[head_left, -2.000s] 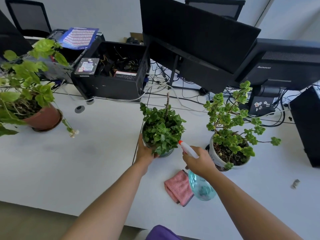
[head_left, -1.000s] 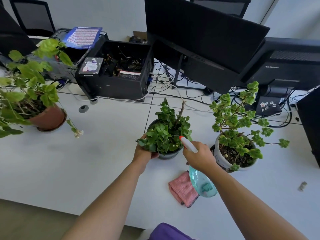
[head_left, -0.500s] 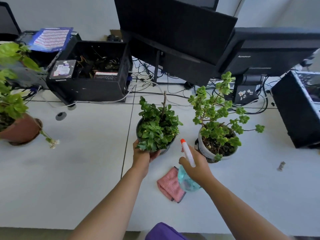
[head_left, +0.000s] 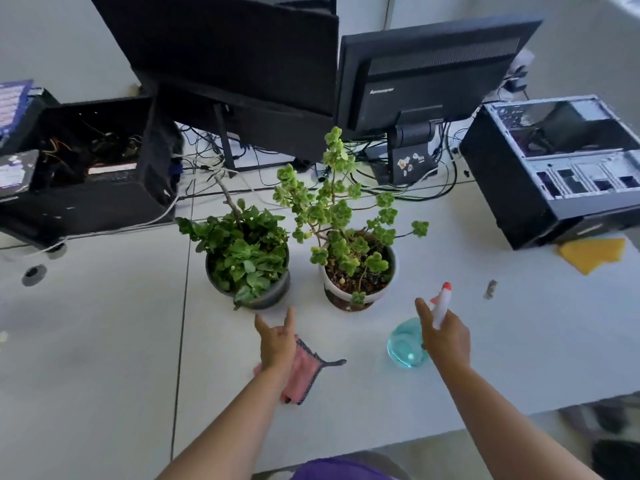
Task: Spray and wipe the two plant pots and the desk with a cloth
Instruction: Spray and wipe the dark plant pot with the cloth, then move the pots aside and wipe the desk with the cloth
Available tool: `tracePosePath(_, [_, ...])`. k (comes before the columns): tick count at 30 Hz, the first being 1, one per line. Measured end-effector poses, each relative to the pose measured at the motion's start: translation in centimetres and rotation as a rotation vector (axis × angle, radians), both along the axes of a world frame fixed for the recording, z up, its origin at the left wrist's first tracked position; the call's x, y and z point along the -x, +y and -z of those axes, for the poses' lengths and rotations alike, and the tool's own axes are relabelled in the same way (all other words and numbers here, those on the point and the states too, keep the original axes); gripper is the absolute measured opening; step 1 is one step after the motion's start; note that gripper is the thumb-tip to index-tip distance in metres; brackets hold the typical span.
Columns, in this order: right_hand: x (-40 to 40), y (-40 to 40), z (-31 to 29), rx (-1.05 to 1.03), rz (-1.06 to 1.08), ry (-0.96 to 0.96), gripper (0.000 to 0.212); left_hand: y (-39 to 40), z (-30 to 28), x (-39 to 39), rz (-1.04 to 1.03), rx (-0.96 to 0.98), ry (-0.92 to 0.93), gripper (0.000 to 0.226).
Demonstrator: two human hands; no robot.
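Item: 2 pots, grey pot (head_left: 250, 295) at 11 o'clock of left hand (head_left: 277, 344), white pot (head_left: 360, 289) beside it. Left fingers splayed over pink cloth (head_left: 304, 372). Right hand (head_left: 446, 337) wraps spray bottle (head_left: 408, 344). Advice: gather cloth fully, wipe rims gently.

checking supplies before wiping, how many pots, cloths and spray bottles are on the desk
plant pots: 2, the grey pot and the white pot
cloths: 2, the pink cloth and the yellow cloth
spray bottles: 1, the blue spray bottle
total: 5
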State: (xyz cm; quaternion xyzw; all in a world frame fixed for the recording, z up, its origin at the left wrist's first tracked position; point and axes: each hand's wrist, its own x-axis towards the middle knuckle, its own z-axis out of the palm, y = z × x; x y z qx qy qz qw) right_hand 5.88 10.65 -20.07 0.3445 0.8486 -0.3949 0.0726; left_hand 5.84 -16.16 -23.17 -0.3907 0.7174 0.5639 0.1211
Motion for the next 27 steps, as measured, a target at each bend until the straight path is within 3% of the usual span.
tracePosePath(7, [0.2,5.7,1.8,0.063,0.174,0.156,0.021,3.1,1.2,-0.2,0.262,-0.097,-0.176,0.048])
tracePosePath(9, [0.3,6.0,2.3,0.049,0.164,0.182,0.026,4.3,1.2,0.4,0.29,-0.097,-0.157,0.051])
tracePosePath(12, [-0.8,5.3,2.8,0.088,0.209,0.185,0.059,5.9,1.6,1.7,0.315,-0.123,-0.12,0.059])
tracePosePath(14, [-2.8,4.1,3.8,0.127,0.251,0.145,0.063,7.0,2.0,2.8,0.358,-0.145,-0.093,0.062])
tracePosePath(20, [-10.8,-1.0,7.2,0.133,-0.187,-0.055,0.044,9.1,2.7,4.8,0.334,-0.13,0.003,0.043])
tracePosePath(25, [-11.1,-3.6,7.7,0.051,-0.646,-0.157,0.027,8.2,3.1,4.1,0.501,-0.288,-0.016,0.061])
tracePosePath(27, [-10.1,-5.0,8.0,-0.019,-0.803,-0.134,0.026,6.9,3.5,2.8,0.572,-0.179,-0.018,0.057])
